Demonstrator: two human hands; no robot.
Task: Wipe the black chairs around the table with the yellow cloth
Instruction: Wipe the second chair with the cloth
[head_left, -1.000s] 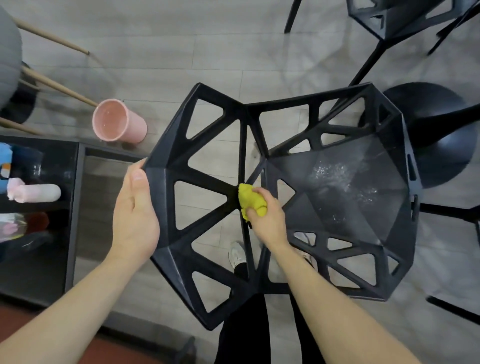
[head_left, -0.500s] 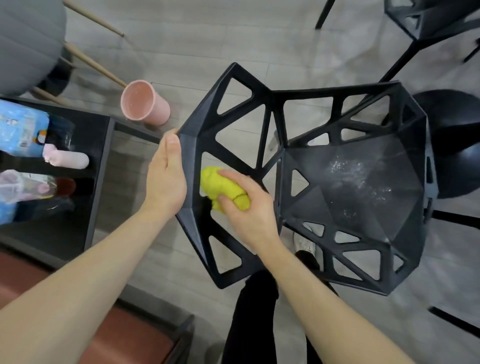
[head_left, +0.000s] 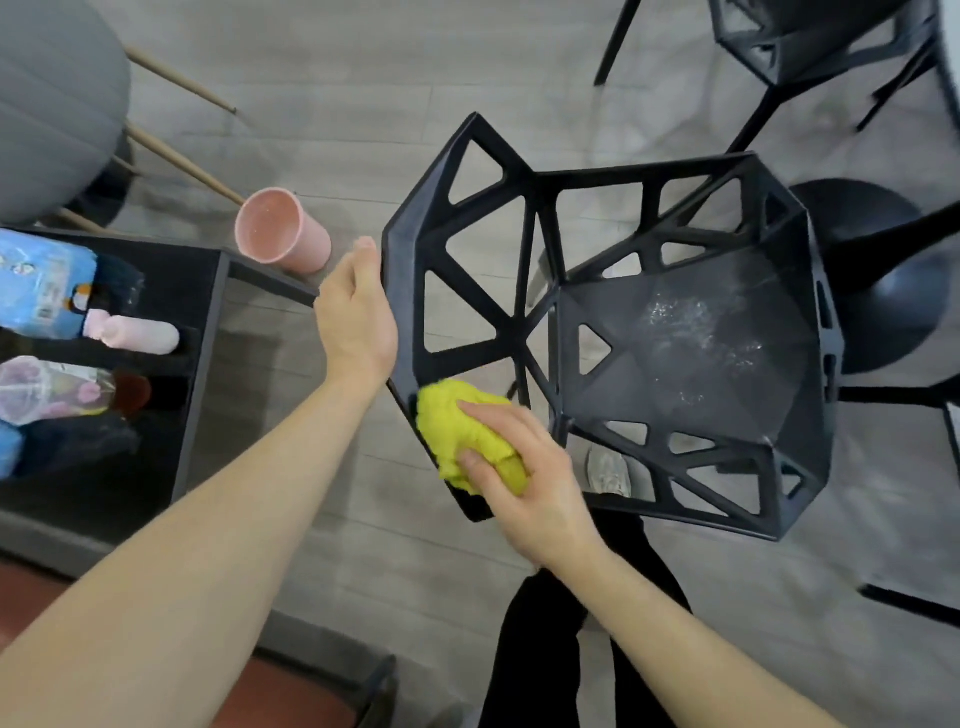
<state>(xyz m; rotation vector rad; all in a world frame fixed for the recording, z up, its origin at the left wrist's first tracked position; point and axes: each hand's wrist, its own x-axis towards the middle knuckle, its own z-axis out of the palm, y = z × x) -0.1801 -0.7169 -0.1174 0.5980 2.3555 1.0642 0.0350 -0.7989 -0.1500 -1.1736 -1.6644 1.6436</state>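
A black chair (head_left: 685, 353) with triangular cut-outs stands in front of me, its seat dusted with pale specks. My left hand (head_left: 358, 317) grips the top edge of the backrest. My right hand (head_left: 524, 478) presses a bunched yellow cloth (head_left: 462, 431) against the lower corner of the backrest frame. A second black chair (head_left: 810, 47) stands at the top right, partly cut off by the frame.
A pink cup-shaped bin (head_left: 280, 231) stands on the grey wood floor left of the chair. A black shelf unit (head_left: 202, 332) holds bottles and blue packs at the left. A grey chair with wooden legs (head_left: 57, 104) is top left. A black round table base (head_left: 883, 291) sits at the right.
My right hand has slid the yellow cloth from the centre of the backrest out and down to its lower corner. My left hand has kept its hold on the backrest edge.
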